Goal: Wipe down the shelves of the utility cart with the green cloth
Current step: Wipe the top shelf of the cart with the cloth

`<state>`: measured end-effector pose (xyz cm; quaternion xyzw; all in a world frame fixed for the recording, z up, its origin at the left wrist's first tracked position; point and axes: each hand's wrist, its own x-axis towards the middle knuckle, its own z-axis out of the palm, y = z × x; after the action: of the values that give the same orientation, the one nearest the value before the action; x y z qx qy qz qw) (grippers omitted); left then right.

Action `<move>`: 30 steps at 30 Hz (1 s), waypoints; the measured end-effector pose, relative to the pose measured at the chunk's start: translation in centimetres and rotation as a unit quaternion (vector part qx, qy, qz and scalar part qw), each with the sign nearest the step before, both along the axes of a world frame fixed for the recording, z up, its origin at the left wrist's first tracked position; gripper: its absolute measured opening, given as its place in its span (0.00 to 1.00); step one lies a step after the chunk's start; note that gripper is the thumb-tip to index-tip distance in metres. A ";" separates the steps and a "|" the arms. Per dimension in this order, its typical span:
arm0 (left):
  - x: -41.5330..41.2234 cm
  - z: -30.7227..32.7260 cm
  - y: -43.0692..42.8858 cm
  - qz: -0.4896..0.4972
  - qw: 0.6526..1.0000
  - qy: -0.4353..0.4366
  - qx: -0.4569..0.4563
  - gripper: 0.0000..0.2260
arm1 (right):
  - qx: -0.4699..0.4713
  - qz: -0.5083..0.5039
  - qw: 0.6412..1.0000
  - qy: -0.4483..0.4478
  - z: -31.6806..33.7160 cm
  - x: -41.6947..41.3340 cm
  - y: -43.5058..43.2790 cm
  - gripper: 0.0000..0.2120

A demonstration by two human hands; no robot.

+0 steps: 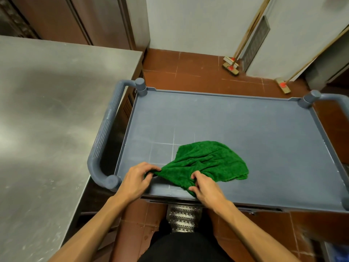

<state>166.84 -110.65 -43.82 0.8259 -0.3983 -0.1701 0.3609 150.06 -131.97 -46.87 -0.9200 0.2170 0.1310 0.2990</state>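
- The green cloth [207, 163] is seen lying crumpled in the lower centre of the frame, on the top shelf [245, 125] of the grey-blue utility cart [321, 148], close to the shelf's near edge.
- The cloth's left corner is pinched by the left hand [135, 180], whose fingers [151, 168] are curled round the fabric (the thumb is tucked under it).
- The cloth's near edge is gripped by the right hand [206, 190]; its fingers [196, 175] are bent tightly into a bunched fold just above the shelf's front rim.
- Faint pale lines are seen crossing the shelf surface near the cloth.
- A ribbed cart handle [104, 135] is seen at the left end of the shelf, and part of another at the right edge of the frame.
- The left of the frame is filled by a steel table [47, 110], just beside the cart.
- Brooms [231, 66] are propped against the white wall [188, 21] at the upper right, on the red tiled floor [198, 72].
- A perforated metal grate [182, 217] is set in the floor below the cart's near edge.
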 end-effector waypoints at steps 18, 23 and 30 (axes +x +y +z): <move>3.3 1.7 7.2 0.009 0.979 -0.193 0.073 0.15 | 0.018 0.056 0.998 -0.006 -0.3 3.9 4.5 0.10; 3.7 2.3 9.5 0.022 0.977 -0.200 0.064 0.15 | 0.023 0.068 0.997 -0.021 -0.5 5.9 6.9 0.11; 4.0 2.4 9.8 0.017 0.979 -0.190 0.070 0.15 | -0.006 0.062 0.997 -0.039 -0.6 5.7 8.8 0.16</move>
<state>170.88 -100.90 -41.43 0.8729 -0.4328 -0.0313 0.2230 155.77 -123.13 -47.46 -0.9378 0.1483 0.1126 0.2931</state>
